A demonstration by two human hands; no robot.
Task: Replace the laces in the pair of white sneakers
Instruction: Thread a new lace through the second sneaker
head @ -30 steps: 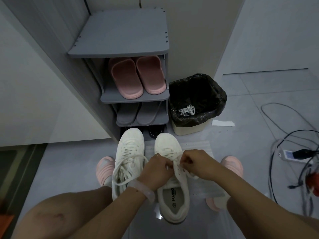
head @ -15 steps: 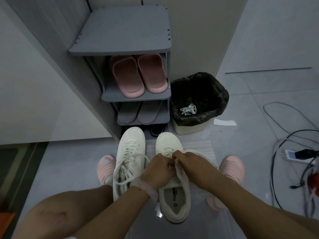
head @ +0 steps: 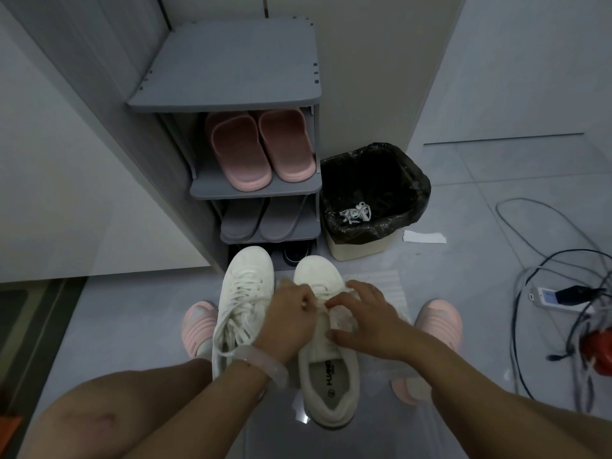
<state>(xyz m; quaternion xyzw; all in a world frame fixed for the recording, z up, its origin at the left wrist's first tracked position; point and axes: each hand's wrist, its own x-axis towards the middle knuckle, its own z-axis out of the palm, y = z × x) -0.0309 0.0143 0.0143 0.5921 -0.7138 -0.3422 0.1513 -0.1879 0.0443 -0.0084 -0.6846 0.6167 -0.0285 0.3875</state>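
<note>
**Desk:** What sits nearest the camera?

**Photographer:** Two bare knees and forearms frame the shot. A pale translucent bracelet point(head: 261, 361) circles the left wrist. Between the knees, two white low-top sneakers stand side by side on the grey tiled floor point(head: 496, 207), toes pointing away.

**Desk:** And the hands?

**Photographer:** Both are over the right-hand white sneaker point(head: 326, 369), at its tongue. The left hand point(head: 291, 319) is curled, fingertips pinching what looks like a white lace point(head: 323, 304) at the eyelets. The right hand point(head: 361, 318) has fingers bent and loosely spread over the same spot, thumb lying along the shoe's side; whether it grips the lace itself I cannot tell.

**Desk:** The other shoe?

**Photographer:** The left-hand white sneaker point(head: 243, 299) is laced, with loose ends trailing toward its heel. It touches its partner. Pink slippers on the person's feet point(head: 198, 323) show on either side, and a thin ribbed white sheet point(head: 384, 286) lies under the right shoe.

**Desk:** Farther back?

**Photographer:** A grey plastic shoe rack point(head: 228, 67) stands against the wall, holding pink slides point(head: 258, 150) on one shelf and grey slides point(head: 261, 218) below. Just beside it, a cream bin lined with a black bag point(head: 374, 200) holds a bundle of white laces point(head: 356, 213). A white paper slip point(head: 424, 237) lies near the bin; a white power strip point(head: 553, 298) and tangled dark cables point(head: 543, 226) lie at right.
</note>
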